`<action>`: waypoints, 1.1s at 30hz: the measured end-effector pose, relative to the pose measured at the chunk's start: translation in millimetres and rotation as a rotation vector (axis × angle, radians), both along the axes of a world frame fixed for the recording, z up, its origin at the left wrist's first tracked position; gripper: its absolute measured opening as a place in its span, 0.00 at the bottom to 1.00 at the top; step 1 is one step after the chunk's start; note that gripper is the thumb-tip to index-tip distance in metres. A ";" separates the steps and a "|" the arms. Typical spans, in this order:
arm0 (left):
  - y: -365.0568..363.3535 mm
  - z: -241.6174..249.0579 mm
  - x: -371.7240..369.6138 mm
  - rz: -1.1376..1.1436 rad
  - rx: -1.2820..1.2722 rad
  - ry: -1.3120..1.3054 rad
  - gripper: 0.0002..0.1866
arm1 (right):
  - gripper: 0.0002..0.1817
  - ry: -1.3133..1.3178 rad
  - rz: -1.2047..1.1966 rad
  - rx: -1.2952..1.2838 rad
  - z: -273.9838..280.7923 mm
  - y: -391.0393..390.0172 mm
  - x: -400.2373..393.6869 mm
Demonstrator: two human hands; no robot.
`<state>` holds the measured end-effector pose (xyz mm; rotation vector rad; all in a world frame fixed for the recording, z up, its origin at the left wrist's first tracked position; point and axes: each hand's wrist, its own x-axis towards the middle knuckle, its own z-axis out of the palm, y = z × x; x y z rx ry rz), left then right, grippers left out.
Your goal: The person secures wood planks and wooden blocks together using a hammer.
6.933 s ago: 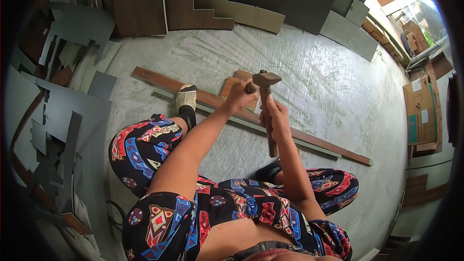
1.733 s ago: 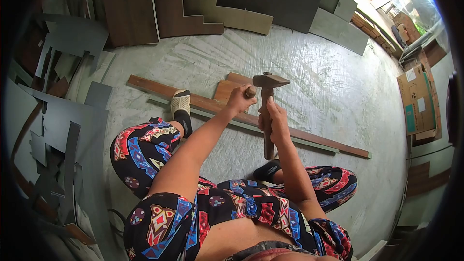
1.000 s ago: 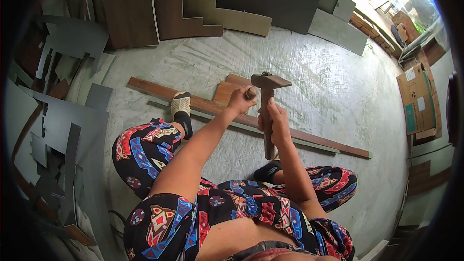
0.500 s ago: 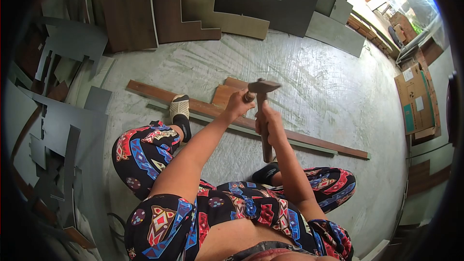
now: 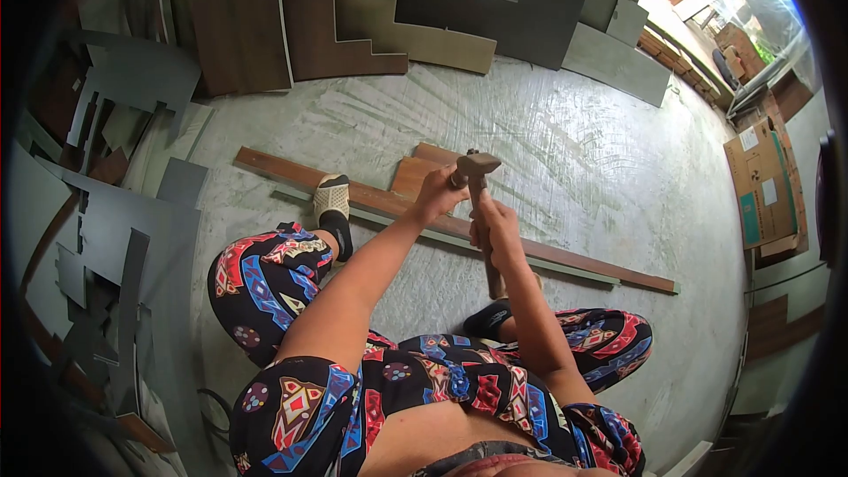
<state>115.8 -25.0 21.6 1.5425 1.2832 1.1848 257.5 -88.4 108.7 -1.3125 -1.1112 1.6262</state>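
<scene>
- Wooden hammer handle [image 5: 493, 274] is clamped in your right grip [image 5: 496, 228], head [image 5: 478, 164] beyond fingers.
- Your left grip [image 5: 440, 193] is closed around round handle [image 5: 458, 179].
- Floor [image 5: 609, 168] opens past plank [image 5: 574, 258].

Relative to 1.0 s ago: lowering the hammer [image 5: 480, 164] in the right hand [image 5: 498, 228]; bringing its head over the wooden-looking handle [image 5: 458, 180] in the left hand [image 5: 439, 194], and partly covering that handle's rounded end. Turning the hammer's head more end-on, thus showing a shorter outline, and slanting its shaft more strongly. Revealing a pale shoe edge [image 5: 538, 281] beside the right wrist. Relative to 6.9 s ago: shifting the view slightly, thus showing the carton [image 5: 761, 190] farther left and the long brown strip's [image 5: 371, 198] left end lower.
</scene>
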 end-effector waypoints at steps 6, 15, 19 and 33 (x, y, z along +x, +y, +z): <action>4.2 -16.4 0.0 0.081 0.070 0.132 0.17 | 0.27 0.168 0.008 0.052 14.2 -2.5 0.7; 2.6 -7.8 -2.5 -0.051 0.118 -0.031 0.16 | 0.28 0.025 -0.002 -0.037 -7.3 2.6 0.3; 1.0 -7.0 -5.7 -0.066 0.104 -0.041 0.16 | 0.28 0.061 -0.004 -0.047 -10.0 2.6 0.1; 20.5 -27.0 -37.0 -0.009 -0.171 -0.390 0.09 | 0.28 0.119 -0.038 -0.033 8.9 7.4 -0.4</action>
